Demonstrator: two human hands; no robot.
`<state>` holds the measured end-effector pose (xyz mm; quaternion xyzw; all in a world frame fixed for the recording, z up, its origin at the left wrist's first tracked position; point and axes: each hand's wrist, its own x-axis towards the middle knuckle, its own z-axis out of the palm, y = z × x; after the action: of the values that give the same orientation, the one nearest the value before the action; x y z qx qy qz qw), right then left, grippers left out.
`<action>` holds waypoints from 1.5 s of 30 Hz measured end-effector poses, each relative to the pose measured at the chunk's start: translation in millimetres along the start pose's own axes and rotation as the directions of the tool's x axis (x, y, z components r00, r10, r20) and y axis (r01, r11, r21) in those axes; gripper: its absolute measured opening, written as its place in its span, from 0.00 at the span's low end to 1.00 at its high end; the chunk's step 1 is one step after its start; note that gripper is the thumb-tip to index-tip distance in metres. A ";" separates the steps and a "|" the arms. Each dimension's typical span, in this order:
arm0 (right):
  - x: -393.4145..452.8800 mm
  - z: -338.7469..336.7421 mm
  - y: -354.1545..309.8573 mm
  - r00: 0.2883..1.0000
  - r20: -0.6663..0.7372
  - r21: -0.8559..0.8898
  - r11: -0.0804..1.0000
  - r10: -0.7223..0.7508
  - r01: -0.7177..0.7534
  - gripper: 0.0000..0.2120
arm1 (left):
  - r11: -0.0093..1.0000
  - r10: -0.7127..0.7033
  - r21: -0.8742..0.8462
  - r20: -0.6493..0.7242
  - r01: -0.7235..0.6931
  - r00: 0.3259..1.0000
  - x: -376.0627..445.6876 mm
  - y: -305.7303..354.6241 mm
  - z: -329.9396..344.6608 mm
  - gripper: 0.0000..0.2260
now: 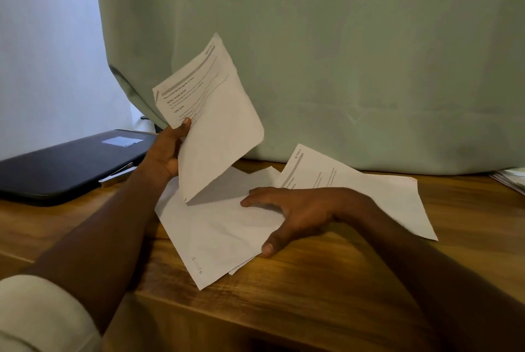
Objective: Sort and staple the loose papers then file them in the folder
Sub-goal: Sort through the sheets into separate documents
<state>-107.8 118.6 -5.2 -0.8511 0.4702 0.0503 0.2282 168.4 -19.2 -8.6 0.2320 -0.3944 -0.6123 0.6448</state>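
A few printed sheets [210, 113] are pinched at their left edge by the left hand [166, 153], held raised, long axis tilted up-right. Loose papers [221, 232] on the wooden table [341, 280] are pressed by the flat, spread right hand [295, 209]. A dark folder [65, 164] lies far left.

— What's around me here?
— A wooden table [326, 289] with a warm brown grain fills my near view.
— And behind it?
— A pale green curtain [341, 53] hangs across the far side, its hem touching the tabletop. To the far left of it I see a white wall [48, 53], brightly lit with a bluish cast.
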 end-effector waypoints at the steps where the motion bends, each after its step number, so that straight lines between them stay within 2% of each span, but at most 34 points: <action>1: -0.4 -0.6 1.0 1.000 -0.023 0.024 1.000 -0.006 0.007 0.43 | 1.000 -0.003 0.001 0.016 0.003 1.000 -0.9 -0.5 1.2 0.07; 7: 7.5 1.2 14.2 0.961 -0.278 0.172 0.983 -0.017 0.067 0.23 | 0.998 -0.013 -0.065 0.040 0.015 0.999 -4.0 3.7 6.6 0.08; 11: -1.5 -3.4 19.7 0.833 -0.552 0.264 0.943 -0.023 0.201 0.11 | 0.984 0.011 -0.176 0.033 -0.005 0.999 -3.8 10.2 -1.5 0.23; 12: -5.0 -7.0 21.1 0.787 -0.617 0.311 0.915 -0.010 0.256 0.08 | 0.980 0.020 -0.197 0.046 -0.010 0.999 -5.7 13.7 1.1 0.21; 14: -11.0 -15.7 27.0 0.693 -0.716 0.421 0.845 0.085 0.331 0.04 | 0.961 0.050 -0.275 0.096 -0.022 0.994 -13.6 17.4 13.6 0.09; 16: -18.2 -25.7 33.2 0.620 -0.757 0.522 0.764 0.209 0.380 0.03 | 0.941 0.071 -0.336 0.120 -0.027 0.990 -27.2 20.2 27.6 0.04; 17: -21.6 -29.6 36.6 0.601 -0.752 0.587 0.691 0.271 0.422 0.02 | 0.939 0.097 -0.342 0.170 -0.033 0.981 -30.9 21.9 30.7 0.05; 18: -25.0 -32.2 39.0 0.602 -0.726 0.660 0.581 0.332 0.476 0.02 | 0.956 0.112 -0.291 0.221 -0.044 0.969 -35.9 23.1 30.7 0.15; 20: -30.0 -36.6 42.7 0.665 -0.627 0.776 0.249 0.405 0.579 0.04 | 0.996 0.086 -0.013 0.286 -0.086 0.955 -30.1 20.9 30.1 0.30; 21: -31.8 -37.1 43.2 0.716 -0.575 0.801 0.092 0.395 0.592 0.06 | 0.986 0.061 0.138 0.251 -0.098 0.966 -23.3 16.8 27.5 0.33; 22: -33.4 -37.7 43.2 0.759 -0.538 0.812 -0.015 0.366 0.583 0.09 | 0.974 0.010 0.218 0.213 -0.057 0.977 -19.8 14.0 30.5 0.32; 23: -34.4 -37.5 43.3 0.789 -0.514 0.819 -0.083 0.335 0.568 0.11 | 0.979 -0.046 0.202 0.210 0.003 0.977 -17.3 9.8 34.7 0.28; 25: -35.4 -38.8 44.3 0.811 -0.497 0.809 -0.173 0.308 0.562 0.10 | 0.994 -0.107 0.046 0.296 0.098 0.949 -14.2 3.9 39.7 0.20; 27: -35.2 -39.4 47.2 0.798 -0.510 0.778 -0.223 0.321 0.587 0.09 | 0.993 -0.100 -0.022 0.306 0.112 0.947 -15.8 -0.2 42.6 0.16; 29: -35.3 -39.0 48.2 0.783 -0.520 0.757 -0.241 0.342 0.608 0.08 | 0.995 -0.087 -0.017 0.303 0.097 0.949 -17.4 -5.4 43.5 0.14; 32: -33.5 -40.0 51.5 0.766 -0.533 0.732 -0.258 0.360 0.630 0.08 | 0.997 -0.074 -0.002 0.308 0.078 0.948 -18.7 -6.8 47.0 0.16; 37: -36.1 -40.9 50.9 0.763 -0.529 0.728 -0.265 0.370 0.633 0.08 | 0.996 -0.077 -0.011 0.270 0.083 0.960 -17.8 -7.0 46.2 0.15; 39: -38.3 -46.3 49.7 0.709 -0.568 0.692 -0.224 0.417 0.686 0.08 | 0.996 -0.070 -0.038 0.248 0.082 0.966 -16.6 -6.4 43.8 0.13; 40: -38.3 -49.5 53.2 0.615 -0.625 0.645 -0.124 0.481 0.754 0.09 | 0.995 -0.072 -0.051 0.241 0.087 0.968 -17.5 -5.7 43.3 0.12; 41: -39.6 -53.2 58.8 0.439 -0.703 0.570 0.075 0.559 0.818 0.10 | 0.994 -0.071 -0.060 0.233 0.087 0.970 -16.7 -5.7 42.0 0.12; 42: -45.6 -57.3 61.1 0.210 -0.783 0.481 0.356 0.586 0.801 0.09 | 0.993 -0.071 -0.071 0.227 0.089 0.971 -16.3 -5.7 41.1 0.12; 43: -54.0 -61.8 60.7 0.005 -0.858 0.374 0.617 0.514 0.693 0.07 | 0.994 -0.063 -0.073 0.221 0.081 0.973 -15.2 -5.8 40.1 0.13; 44: -63.3 -66.1 57.7 -0.122 -0.911 0.264 0.785 0.394 0.561 0.05 | 0.995 -0.057 -0.073 0.213 0.074 0.975 -16.1 -5.9 40.4 0.14; 45: -72.2 -70.5 54.1 -0.183 -0.942 0.172 0.872 0.282 0.459 0.04 | 0.995 -0.046 -0.072 0.208 0.062 0.977 -15.9 -5.8 40.4 0.15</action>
<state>-201.3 119.5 60.8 -0.5221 0.4015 -0.7524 -0.0151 133.9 2.9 6.8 0.1524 -0.4282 -0.6654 0.5921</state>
